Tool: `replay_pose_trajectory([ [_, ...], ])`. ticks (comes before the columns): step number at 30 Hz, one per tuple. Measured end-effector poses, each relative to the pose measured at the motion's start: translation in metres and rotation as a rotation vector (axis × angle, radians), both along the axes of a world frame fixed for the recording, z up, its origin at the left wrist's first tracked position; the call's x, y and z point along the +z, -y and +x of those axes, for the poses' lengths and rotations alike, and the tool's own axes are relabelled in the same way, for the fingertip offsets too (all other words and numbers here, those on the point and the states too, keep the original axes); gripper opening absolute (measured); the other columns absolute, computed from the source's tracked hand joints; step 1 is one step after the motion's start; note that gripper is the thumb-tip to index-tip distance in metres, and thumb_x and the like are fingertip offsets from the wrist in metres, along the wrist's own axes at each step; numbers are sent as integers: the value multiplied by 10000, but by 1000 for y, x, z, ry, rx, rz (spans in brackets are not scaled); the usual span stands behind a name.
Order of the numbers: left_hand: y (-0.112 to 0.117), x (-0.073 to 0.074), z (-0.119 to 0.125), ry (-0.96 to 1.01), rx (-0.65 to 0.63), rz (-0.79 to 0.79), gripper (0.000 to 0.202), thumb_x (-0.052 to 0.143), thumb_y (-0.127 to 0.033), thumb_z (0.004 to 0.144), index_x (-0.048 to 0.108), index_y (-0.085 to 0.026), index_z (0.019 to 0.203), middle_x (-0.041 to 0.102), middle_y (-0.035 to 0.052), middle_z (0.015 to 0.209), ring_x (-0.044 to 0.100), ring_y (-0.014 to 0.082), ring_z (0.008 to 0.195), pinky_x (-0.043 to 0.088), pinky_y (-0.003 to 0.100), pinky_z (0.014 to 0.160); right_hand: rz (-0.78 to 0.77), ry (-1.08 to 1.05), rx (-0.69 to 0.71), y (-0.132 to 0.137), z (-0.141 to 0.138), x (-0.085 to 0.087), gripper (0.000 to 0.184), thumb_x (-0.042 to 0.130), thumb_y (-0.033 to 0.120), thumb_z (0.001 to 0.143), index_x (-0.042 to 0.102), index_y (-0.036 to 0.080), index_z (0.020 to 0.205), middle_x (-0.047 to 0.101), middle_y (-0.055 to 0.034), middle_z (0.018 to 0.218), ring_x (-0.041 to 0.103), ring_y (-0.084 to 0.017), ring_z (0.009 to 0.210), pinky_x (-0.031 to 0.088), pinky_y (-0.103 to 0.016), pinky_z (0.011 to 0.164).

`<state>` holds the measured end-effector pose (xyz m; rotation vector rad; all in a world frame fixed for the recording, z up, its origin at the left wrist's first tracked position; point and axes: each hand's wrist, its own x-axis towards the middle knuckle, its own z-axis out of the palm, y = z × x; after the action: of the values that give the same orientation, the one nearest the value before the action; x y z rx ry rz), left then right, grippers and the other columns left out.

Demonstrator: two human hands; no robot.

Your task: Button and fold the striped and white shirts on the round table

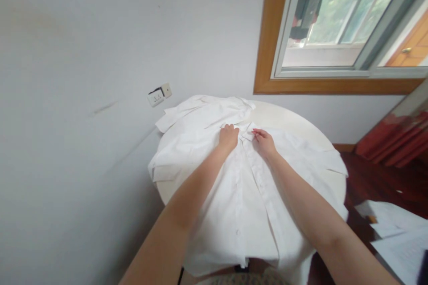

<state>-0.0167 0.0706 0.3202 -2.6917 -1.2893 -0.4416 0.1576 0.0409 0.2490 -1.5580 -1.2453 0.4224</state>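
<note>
A white button-up shirt (pixel 247 196) lies spread front-up over a round white table (pixel 294 120), its button placket running toward me. My left hand (pixel 228 136) is curled closed on the fabric at the collar area. Beside it, my right hand (pixel 264 141) pinches the collar edge with fingers pressed together. A second white garment (pixel 200 113) lies bunched at the table's far left.
The table stands against a grey wall with a power socket (pixel 158 95) on it. A wood-framed window (pixel 334 31) is at the upper right. Dark red floor (pixel 368 182), red cloth (pixel 394 138) and white papers (pixel 394 227) lie to the right.
</note>
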Motion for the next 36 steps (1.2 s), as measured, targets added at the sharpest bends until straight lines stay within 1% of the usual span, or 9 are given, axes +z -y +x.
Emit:
replay_pose_trajectory([
  [4, -13, -31, -2, 86, 20, 42, 277, 452, -165, 886, 630, -204, 1094, 558, 105, 1047, 487, 241, 1038, 422, 366, 887, 22, -24, 4, -5, 3, -3, 455, 354, 216, 846, 605, 136, 1217, 675, -125, 1124, 636, -200, 1020, 503, -359, 889],
  [8, -25, -44, -8, 149, -15, 22, 277, 511, -264, 888, 627, -228, 1137, 552, 87, 1062, 477, 236, 1048, 406, 357, 922, -34, 158, -15, -8, 0, -3, 417, 353, 192, 855, 638, 172, 1160, 671, -81, 1135, 625, -173, 1027, 483, -317, 908],
  [12, -33, -48, -7, 210, -21, -19, 287, 538, -334, 885, 641, -244, 1137, 555, 83, 1053, 480, 233, 1048, 390, 366, 947, -64, 401, -14, -6, -6, 2, 365, 412, 141, 831, 682, 161, 1076, 663, -75, 1084, 591, -167, 1027, 442, -275, 936],
  [15, -37, -49, -7, 217, -37, -41, 270, 527, -283, 891, 657, -263, 1126, 559, 75, 1022, 492, 219, 1019, 388, 360, 948, -51, 562, 15, -2, -12, 7, 329, 475, 148, 821, 707, 175, 1052, 635, -83, 1074, 560, -187, 1029, 399, -292, 975],
  [18, -38, -49, -7, 212, -49, -31, 277, 512, -232, 889, 667, -269, 1116, 561, 72, 1005, 496, 219, 1010, 397, 351, 935, -85, 660, -8, 1, -15, 10, 332, 484, 169, 842, 700, 202, 1092, 602, -85, 1121, 530, -197, 1063, 367, -298, 995],
  [25, -30, -45, -6, 174, -53, 22, 314, 460, -110, 861, 659, -243, 1064, 561, 82, 1000, 493, 231, 1007, 419, 360, 905, -195, 716, 34, 1, -16, 12, 413, 440, 189, 870, 621, 223, 1240, 610, -82, 1080, 550, -192, 1017, 374, -281, 965],
  [31, -28, -45, 3, 183, -38, 18, 211, 476, -176, 890, 649, -157, 1008, 543, 110, 1041, 502, 228, 1037, 405, 359, 934, -337, 733, 22, -11, -17, 20, 448, 376, 241, 922, 526, 310, 1338, 585, -93, 1118, 563, -223, 1061, 414, -311, 929],
  [34, -29, -46, 5, 192, -25, -35, 191, 486, -189, 897, 619, -118, 1015, 555, 122, 1047, 532, 213, 1031, 413, 329, 923, -396, 775, 65, -14, -18, 25, 434, 395, 253, 919, 530, 350, 1320, 573, -87, 1128, 568, -230, 1063, 430, -319, 906],
  [36, -31, -47, 5, 195, -20, -70, 186, 492, -202, 902, 606, -110, 1017, 568, 121, 1043, 552, 207, 1016, 425, 313, 901, -384, 789, 73, -13, -19, 26, 408, 385, 262, 928, 555, 363, 1284, 568, -80, 1117, 569, -226, 1055, 437, -317, 889],
])
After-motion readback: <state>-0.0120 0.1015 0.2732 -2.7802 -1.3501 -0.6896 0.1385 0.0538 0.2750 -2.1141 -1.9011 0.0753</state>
